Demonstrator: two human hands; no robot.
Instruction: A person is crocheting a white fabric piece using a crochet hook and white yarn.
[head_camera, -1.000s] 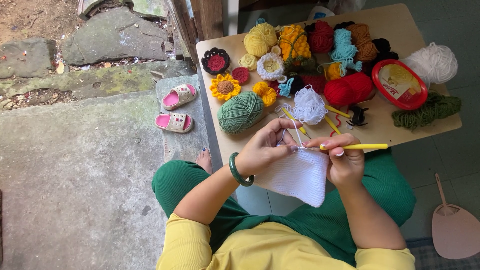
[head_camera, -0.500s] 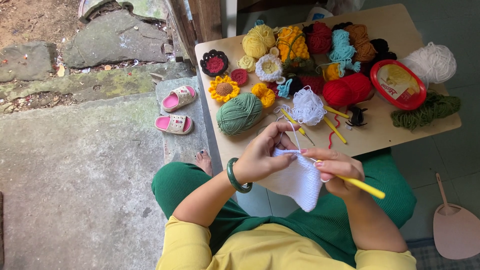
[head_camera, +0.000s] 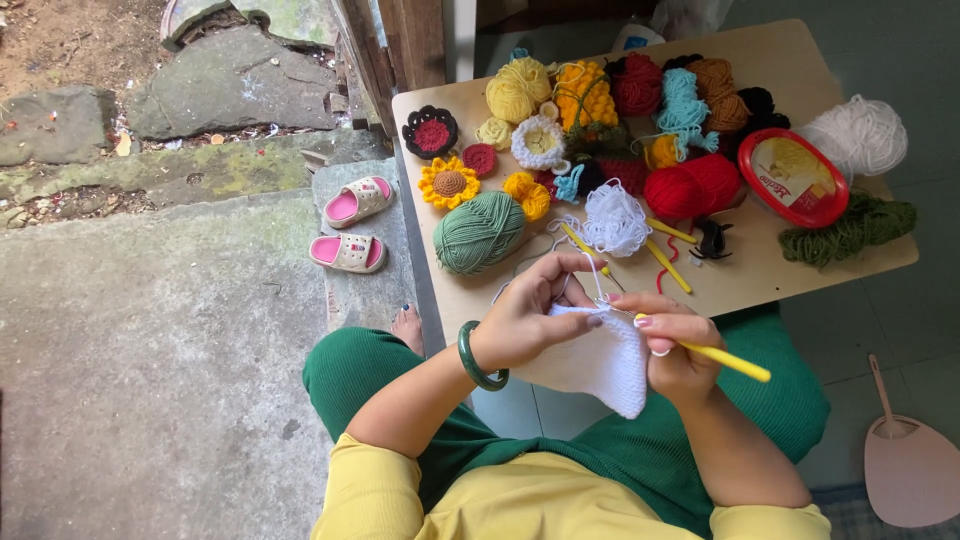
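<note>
Stitching in progress: left hand (head_camera: 530, 320) pinches the white crocheted piece (head_camera: 600, 362); right hand (head_camera: 675, 345), beside it, grasps the yellow hook (head_camera: 725, 360). Next stitch requires steady yarn tension.

- White piece (head_camera: 600, 362): knitted yarn, soft and matt, with a fine ribbed texture.
- Hook (head_camera: 722, 360): yellow, smooth, slightly glossy, plastic by the look.
- Bangle (head_camera: 478, 358): dark green, polished and shiny, like stone or glass.
- Green ball (head_camera: 478, 232): wound yarn, matt, with neat smooth strands.
- White yarn (head_camera: 614, 220): loose fuzzy tangle, matt.
- Red ball (head_camera: 690, 186): thick yarn, matt and fluffy.
- Sunflower (head_camera: 448, 183): crocheted yarn, bumpy surface.
- Lid (head_camera: 792, 176): red plastic rim, glossy, with a shiny printed top.
- Table (head_camera: 780, 270): pale wood board, smooth, dull sheen.
- Sandals (head_camera: 352, 226): moulded plastic or rubber, smooth, cream and pink.
- Floor (head_camera: 150, 380): rough grey concrete, stained.
- Fan (head_camera: 910, 465): pink plastic, smooth and matt.
</note>
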